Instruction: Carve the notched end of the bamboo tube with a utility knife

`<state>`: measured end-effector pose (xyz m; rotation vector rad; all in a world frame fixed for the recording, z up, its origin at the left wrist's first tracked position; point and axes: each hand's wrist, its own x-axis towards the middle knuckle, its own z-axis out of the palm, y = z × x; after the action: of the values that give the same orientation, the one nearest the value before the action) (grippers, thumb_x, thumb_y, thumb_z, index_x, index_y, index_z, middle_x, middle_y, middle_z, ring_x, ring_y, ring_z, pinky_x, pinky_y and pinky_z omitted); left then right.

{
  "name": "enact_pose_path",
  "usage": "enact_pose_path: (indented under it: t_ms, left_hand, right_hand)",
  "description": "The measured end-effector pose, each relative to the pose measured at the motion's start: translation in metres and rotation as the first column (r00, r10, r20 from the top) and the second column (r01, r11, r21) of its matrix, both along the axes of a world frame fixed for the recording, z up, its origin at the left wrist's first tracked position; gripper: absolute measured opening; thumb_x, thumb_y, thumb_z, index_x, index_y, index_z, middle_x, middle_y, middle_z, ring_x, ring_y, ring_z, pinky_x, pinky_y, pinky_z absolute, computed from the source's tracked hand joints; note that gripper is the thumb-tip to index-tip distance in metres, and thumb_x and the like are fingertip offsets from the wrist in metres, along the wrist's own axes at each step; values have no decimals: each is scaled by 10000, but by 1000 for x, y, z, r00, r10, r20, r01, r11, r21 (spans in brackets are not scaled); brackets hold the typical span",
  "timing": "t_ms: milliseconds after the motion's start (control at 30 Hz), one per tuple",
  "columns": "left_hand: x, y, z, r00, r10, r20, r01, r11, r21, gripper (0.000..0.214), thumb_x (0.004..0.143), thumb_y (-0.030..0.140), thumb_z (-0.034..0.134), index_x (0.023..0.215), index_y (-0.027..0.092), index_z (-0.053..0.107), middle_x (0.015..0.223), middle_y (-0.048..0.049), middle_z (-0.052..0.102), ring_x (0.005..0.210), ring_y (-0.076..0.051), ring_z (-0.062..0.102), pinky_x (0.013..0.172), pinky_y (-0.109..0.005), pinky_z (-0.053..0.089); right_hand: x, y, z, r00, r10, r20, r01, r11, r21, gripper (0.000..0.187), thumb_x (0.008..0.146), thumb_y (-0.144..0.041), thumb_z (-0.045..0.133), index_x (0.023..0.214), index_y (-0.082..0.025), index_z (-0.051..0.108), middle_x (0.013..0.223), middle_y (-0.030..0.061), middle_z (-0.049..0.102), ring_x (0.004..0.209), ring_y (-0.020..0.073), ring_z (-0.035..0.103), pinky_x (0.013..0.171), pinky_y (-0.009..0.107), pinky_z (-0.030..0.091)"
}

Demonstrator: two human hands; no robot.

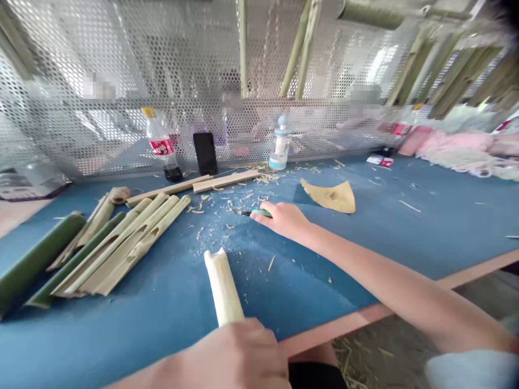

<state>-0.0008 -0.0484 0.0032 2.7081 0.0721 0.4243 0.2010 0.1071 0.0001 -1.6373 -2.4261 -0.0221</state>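
My left hand (239, 354) is closed round the near end of a pale split bamboo piece (221, 283) that points away from me over the blue table (365, 237). My right hand (284, 219) reaches out across the table and is closed on a small knife with a green handle (261, 213); its dark blade tip points left. Fine shavings lie scattered around both hands.
Several split bamboo strips (121, 243) lie in a pile at the left, with flat sticks (225, 181) behind. A plastic bottle (160, 143), a black phone (205, 153) and a small bottle (279, 146) stand by the perforated screen. A tan sheath piece (330, 195) lies at centre right.
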Motion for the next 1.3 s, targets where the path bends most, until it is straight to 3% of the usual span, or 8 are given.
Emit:
enact_pose_path:
  t_ms: [100, 267, 400, 567, 767, 933, 1133, 1300]
  left_hand:
    - [-22, 11, 27, 956, 294, -8, -294, 954, -66, 214, 879, 151, 430, 1030, 206, 571, 1027, -31, 646, 974, -153, 586, 922, -307, 457]
    - [-70, 49, 29, 733, 633, -251, -586, 774, 240, 371, 1005, 366, 370, 1359, 315, 468, 1417, -22, 462, 1307, -256, 409, 1071, -462, 304]
    - [-73, 65, 17, 683, 675, -279, -616, 737, 278, 425, 1015, 477, 311, 1382, 302, 434, 1349, -47, 501, 1221, -244, 488, 1023, -428, 373]
    - [-59, 51, 22, 685, 698, -207, -612, 706, 357, 384, 1008, 340, 307, 1289, 220, 539, 1356, -105, 476, 1227, -278, 477, 1030, -469, 361]
    - [-58, 17, 25, 756, 605, -250, -499, 780, 377, 666, 734, 81, 466, 1363, 301, 459, 1469, 37, 408, 1384, -183, 314, 1160, -370, 207]
    - [-66, 22, 28, 658, 723, -208, -570, 660, 490, 502, 762, 141, 515, 1249, 256, 557, 1293, -43, 557, 1249, -245, 461, 1132, -446, 213]
    - [-99, 45, 26, 445, 881, -162, -745, 464, 479, 305, 886, 302, 486, 1122, 133, 580, 1023, -152, 624, 921, -350, 602, 830, -501, 428]
    - [-98, 45, 21, 507, 843, -180, -763, 536, 361, 320, 930, 312, 461, 1208, 154, 473, 1142, -108, 599, 1024, -262, 587, 893, -384, 440]
  right_hand:
    - [3, 0, 1, 1000, 17, -18, -18, 1000, -23, 674, 900, -740, 202, 1056, -208, 585, 812, 73, 705, 752, 219, 652, 546, 245, 293]
    - [7, -2, 5, 997, 72, -34, -74, 994, -83, 653, 898, -731, 262, 1107, -208, 594, 893, 85, 712, 850, 240, 660, 636, 259, 385]
    - [10, -5, 9, 996, 70, -53, -76, 991, -111, 515, 945, -601, 384, 1158, -177, 586, 948, 69, 680, 856, 201, 646, 738, 334, 489]
    - [8, -8, 10, 996, 57, -61, -65, 989, -133, 339, 931, -371, 560, 1202, -169, 572, 1181, 82, 603, 978, 199, 616, 826, 408, 531]
    - [9, -6, 7, 995, 55, -86, -68, 986, -151, 342, 931, -368, 560, 1212, -173, 569, 1197, 85, 598, 997, 205, 612, 838, 415, 528]
    - [11, -2, 4, 992, 9, -128, -28, 989, -145, 341, 932, -366, 559, 1213, -175, 568, 1201, 85, 596, 997, 205, 612, 836, 413, 529]
    - [25, 12, 2, 979, -109, -172, 93, 990, -102, 338, 931, -362, 560, 1215, -177, 568, 1209, 85, 592, 1003, 205, 610, 841, 414, 528]
    - [35, 22, 1, 965, -158, -211, 148, 987, -62, 350, 933, -375, 555, 1218, -171, 563, 1181, 83, 603, 976, 199, 618, 824, 408, 533]
